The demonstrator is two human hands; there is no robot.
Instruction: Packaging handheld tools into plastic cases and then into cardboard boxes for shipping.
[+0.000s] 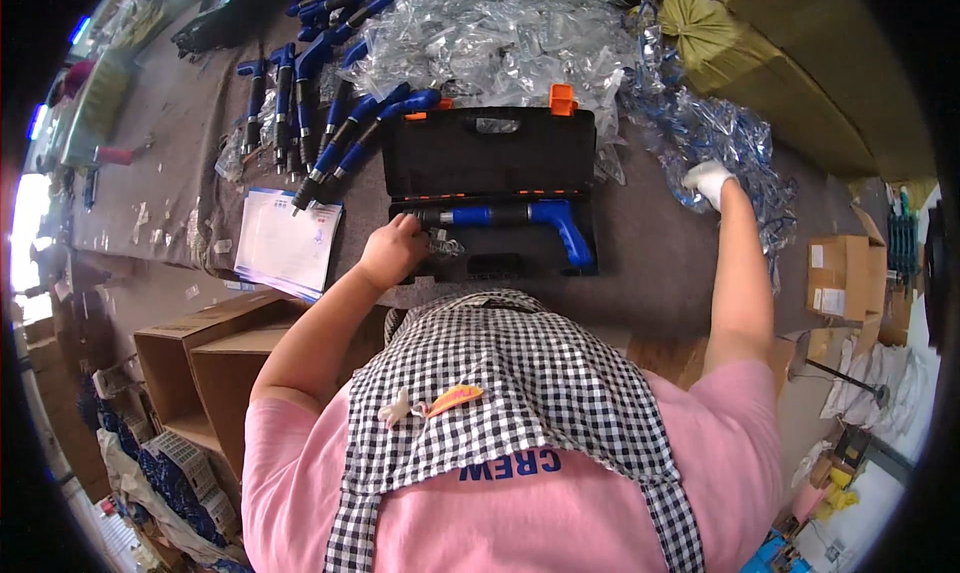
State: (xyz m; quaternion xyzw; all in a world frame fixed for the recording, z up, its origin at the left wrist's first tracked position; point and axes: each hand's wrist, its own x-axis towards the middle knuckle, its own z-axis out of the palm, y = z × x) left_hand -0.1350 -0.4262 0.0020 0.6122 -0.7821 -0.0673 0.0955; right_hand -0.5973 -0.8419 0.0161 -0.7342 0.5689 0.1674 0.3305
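An open black plastic case (490,158) with orange latches lies in front of me, its lid tipped back. In its lower half rests a blue and black tool with a pistol grip (572,235), resembling a nail gun. Beside the tool's left end is a small clear bag (446,244). My left hand (396,247) is bare, its fingers curled at the case's left end; what they grip is hidden. Off to the right, my right hand (709,181) wears a white glove. Its fingers are closed at a heap of blue and clear plastic packets (735,133).
Several similar blue and black tools (345,138) lie left of the case. Behind it spreads a big heap of clear plastic bags (500,48). Printed sheets (285,241) sit near the table's front edge. Cardboard boxes stand at left (200,358) and right (840,278); yellowish sacks (770,63) border the far right.
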